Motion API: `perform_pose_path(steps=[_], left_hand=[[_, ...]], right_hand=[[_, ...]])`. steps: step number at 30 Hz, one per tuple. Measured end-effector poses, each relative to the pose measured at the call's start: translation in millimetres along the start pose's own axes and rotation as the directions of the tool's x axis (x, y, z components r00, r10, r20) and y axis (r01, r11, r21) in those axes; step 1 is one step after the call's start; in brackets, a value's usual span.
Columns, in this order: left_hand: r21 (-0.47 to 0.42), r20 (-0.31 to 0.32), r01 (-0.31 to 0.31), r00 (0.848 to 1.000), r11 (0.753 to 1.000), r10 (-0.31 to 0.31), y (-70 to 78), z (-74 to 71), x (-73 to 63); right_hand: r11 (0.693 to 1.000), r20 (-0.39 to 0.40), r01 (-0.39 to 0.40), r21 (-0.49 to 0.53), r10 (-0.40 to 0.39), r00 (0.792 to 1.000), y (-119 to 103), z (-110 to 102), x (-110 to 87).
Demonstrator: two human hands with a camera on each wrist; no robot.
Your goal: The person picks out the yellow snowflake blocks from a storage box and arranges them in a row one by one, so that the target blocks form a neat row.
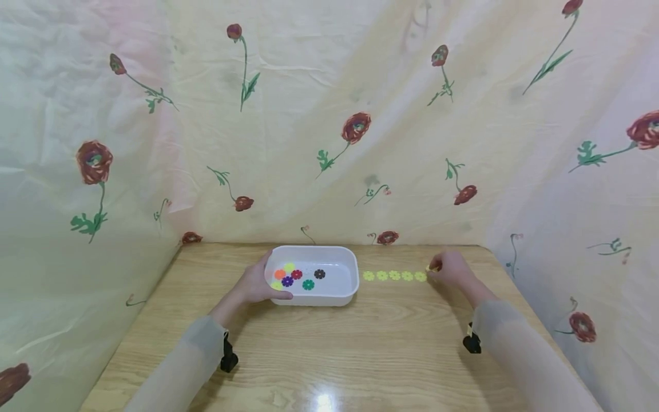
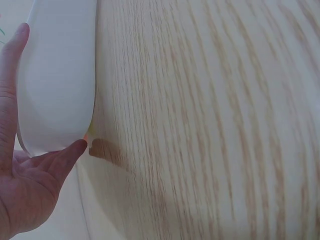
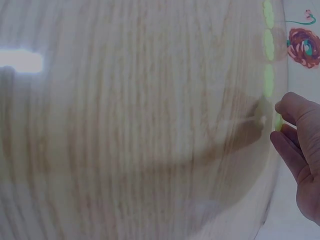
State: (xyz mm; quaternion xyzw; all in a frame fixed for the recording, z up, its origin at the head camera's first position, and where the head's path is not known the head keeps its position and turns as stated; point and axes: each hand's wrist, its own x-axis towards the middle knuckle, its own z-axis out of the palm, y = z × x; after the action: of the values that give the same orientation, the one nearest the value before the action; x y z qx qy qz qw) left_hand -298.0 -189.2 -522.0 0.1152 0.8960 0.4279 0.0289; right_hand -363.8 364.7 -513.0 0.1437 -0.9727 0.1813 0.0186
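Nearby, two pale sleeves (image 1: pixel 175 363) cross the wooden table (image 1: pixel 329 343). The left hand (image 1: pixel 255 283), thumb and fingers spread wide, grips the left end of a white tub (image 1: pixel 321 300) containing coloured flower pieces (image 1: pixel 296 275); the right hand (image 1: pixel 453 272), nearly closed, pinches a yellow piece (image 3: pixel 278 122) just right of five lined-up yellow discs (image 1: pixel 394 275). Flowered cloth (image 1: pixel 293 143) hangs behind.

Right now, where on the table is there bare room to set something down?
The widest patch is the table in front of the white tray and row of yellow pieces, between the sleeves. A smaller one lies between the left hand and the table's left edge. Crowded: the line from the tray to the right hand.
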Motion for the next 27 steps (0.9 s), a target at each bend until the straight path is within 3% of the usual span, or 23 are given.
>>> perform_pose_path(steps=[27], left_hand=[[-0.003, 0.0, 0.013, 1.0, 1.0, -0.013, 1.3, 0.4, -0.8]], right_hand=[[0.999, 0.035, -0.031, -0.014, 0.032, 0.999, -2.1, 4.9, -13.8]])
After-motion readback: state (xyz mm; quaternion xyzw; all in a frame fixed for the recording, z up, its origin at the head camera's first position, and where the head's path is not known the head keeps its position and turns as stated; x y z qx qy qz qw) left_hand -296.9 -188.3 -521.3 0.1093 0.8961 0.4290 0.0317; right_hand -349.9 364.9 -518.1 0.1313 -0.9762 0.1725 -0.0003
